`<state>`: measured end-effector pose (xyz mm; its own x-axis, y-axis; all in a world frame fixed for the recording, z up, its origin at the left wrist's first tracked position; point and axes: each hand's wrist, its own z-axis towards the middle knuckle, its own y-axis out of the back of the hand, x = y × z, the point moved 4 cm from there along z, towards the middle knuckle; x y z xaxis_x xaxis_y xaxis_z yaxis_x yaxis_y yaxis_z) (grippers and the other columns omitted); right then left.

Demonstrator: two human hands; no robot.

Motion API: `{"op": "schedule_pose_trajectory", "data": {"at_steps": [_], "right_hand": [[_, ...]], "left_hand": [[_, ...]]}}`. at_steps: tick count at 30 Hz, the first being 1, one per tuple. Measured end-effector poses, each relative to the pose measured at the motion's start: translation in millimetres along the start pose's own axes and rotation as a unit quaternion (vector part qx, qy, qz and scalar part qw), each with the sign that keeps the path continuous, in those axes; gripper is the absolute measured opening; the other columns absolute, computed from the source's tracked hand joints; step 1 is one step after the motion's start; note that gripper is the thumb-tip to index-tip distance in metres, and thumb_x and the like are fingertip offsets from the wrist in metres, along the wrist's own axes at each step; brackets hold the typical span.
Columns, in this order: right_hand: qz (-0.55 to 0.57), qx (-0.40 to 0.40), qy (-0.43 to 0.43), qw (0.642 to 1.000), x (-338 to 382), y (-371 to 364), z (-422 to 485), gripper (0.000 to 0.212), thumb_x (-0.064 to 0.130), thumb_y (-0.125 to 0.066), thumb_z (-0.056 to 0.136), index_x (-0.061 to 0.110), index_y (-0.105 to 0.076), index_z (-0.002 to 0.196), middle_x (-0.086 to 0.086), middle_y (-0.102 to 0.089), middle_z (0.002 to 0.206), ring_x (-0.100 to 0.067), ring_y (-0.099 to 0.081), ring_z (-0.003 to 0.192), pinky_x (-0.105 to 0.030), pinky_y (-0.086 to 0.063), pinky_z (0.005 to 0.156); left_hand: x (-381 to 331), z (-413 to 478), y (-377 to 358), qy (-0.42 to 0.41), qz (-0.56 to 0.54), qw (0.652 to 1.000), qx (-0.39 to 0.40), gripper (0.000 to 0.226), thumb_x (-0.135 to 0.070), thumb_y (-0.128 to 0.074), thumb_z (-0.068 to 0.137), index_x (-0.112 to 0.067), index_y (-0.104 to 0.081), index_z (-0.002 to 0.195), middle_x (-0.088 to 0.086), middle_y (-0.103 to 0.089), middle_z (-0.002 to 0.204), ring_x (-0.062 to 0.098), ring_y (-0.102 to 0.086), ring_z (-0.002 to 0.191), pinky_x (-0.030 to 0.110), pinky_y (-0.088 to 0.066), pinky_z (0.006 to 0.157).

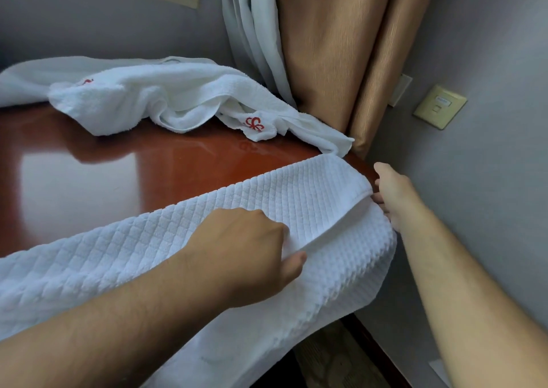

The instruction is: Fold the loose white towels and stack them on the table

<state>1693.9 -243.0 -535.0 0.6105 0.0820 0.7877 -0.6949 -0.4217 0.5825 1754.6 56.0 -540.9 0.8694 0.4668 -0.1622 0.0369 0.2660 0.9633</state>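
The table carries the waffle towel doubled along its near edge, probably so the layers can be squared up, with loose terry towels heaped behind. The left hand pinches the upper layer's edge, seemingly to align it. The right hand meets the end hem, but I cannot tell whether it grips.

Both my left hand and my right hand are bare, and my arms are uncovered right down to the bottom edge of the view. Fine hairs run along my left forearm. My right forearm looks smoother and slimmer.
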Motion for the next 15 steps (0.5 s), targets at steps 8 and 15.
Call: {"op": "schedule_pose_trajectory", "data": {"at_steps": [8, 15], "right_hand": [[0.087, 0.278, 0.012, 0.956, 8, 0, 10, 0.047, 0.057, -0.053, 0.094, 0.023, -0.077, 0.116, -0.011, -0.073, 0.121, -0.027, -0.073, 0.106, -0.041, -0.058, 0.08], [0.168, 0.365, 0.01, 0.916, 1, -4, 19, 0.051, 0.039, -0.053, 0.092, 0.011, -0.067, 0.132, -0.017, -0.066, 0.133, -0.032, -0.066, 0.118, -0.045, -0.056, 0.091]], "left_hand": [[3, 1, -2, 0.009, -0.019, 1.0, -0.004, 0.048, -0.067, -0.03, 0.091, -0.041, -0.061, 0.116, -0.012, -0.066, 0.084, 0.008, -0.049, 0.063, 0.026, -0.029, 0.051], [4, 2, -4, 0.018, -0.026, 1.0, 0.004, 0.046, -0.065, -0.033, 0.092, -0.042, -0.058, 0.124, -0.012, -0.067, 0.086, 0.007, -0.047, 0.062, 0.026, -0.035, 0.053]]}}
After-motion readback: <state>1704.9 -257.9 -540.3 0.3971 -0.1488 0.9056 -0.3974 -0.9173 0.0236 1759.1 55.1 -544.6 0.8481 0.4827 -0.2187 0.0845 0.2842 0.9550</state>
